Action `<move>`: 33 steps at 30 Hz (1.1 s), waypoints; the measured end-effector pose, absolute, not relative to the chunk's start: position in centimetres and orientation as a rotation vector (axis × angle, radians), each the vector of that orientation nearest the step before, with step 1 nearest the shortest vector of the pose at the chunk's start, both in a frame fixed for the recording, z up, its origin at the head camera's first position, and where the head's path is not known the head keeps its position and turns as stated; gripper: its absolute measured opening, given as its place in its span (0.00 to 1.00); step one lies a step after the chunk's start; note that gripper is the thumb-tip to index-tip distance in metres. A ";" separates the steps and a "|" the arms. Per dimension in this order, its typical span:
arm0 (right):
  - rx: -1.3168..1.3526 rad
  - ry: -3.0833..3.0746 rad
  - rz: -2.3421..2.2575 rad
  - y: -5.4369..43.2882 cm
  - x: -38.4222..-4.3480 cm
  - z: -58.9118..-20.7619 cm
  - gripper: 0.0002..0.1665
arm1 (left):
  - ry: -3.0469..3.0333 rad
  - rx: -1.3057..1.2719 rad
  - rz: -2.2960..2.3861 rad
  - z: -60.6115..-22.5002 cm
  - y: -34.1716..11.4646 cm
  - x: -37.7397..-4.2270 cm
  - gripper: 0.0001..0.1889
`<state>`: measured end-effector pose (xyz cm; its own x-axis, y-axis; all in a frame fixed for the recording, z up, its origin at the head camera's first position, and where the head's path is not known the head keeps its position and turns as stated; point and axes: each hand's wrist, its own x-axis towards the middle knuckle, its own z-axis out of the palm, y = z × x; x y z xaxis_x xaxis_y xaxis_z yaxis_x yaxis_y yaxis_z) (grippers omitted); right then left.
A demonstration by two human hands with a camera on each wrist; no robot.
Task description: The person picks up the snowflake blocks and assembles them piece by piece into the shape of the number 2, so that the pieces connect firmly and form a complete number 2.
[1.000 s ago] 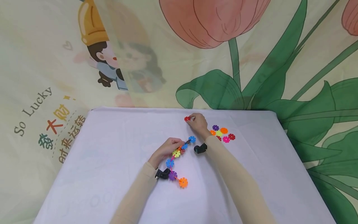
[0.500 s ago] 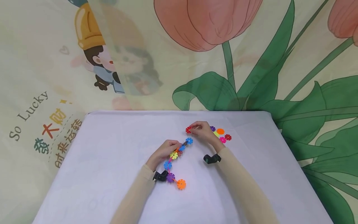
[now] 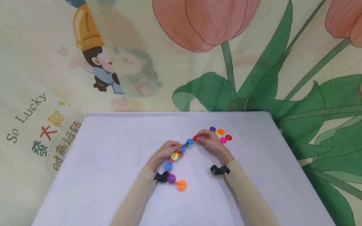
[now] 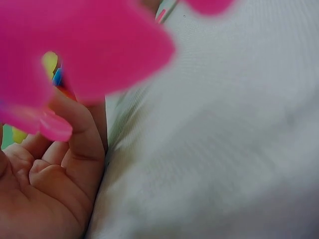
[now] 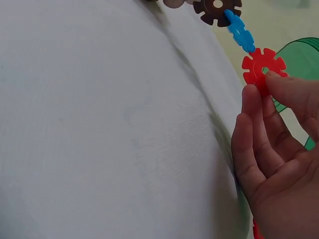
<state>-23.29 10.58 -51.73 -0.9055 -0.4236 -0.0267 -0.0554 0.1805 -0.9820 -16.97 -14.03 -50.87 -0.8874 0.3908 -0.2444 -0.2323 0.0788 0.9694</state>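
Observation:
A chain of notched plastic snowflake discs runs slantwise across the middle of the table in the head view. My left hand (image 3: 165, 154) grips it near the upper part, close to a yellow disc (image 3: 174, 156). Further down hang a blue disc, a purple disc (image 3: 171, 179) and an orange disc (image 3: 182, 185). My right hand (image 3: 212, 142) pinches a red disc (image 5: 259, 64) between thumb and fingertips. In the right wrist view its edge meets the end blue disc (image 5: 241, 32), which joins a brown disc (image 5: 218, 10). A blurred pink disc (image 4: 114, 50) covers much of the left wrist view.
Loose discs lie beyond my right hand: purple (image 3: 212, 129), orange (image 3: 221, 131), red (image 3: 228, 137) and pink (image 3: 223, 140), with a yellow one partly hidden. A white cloth (image 3: 113, 135) covers the table; a printed curtain (image 3: 141, 47) hangs behind it.
My right hand has brought the red disc from near the table's back edge down to the blue disc at the chain's end. My left hand keeps its grip on the chain.

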 end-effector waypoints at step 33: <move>-0.359 2.109 -1.831 10.3 -23.0 -51.7 0.10 | 1.868 0.188 1.860 -50.8 -14.3 -16.9 0.16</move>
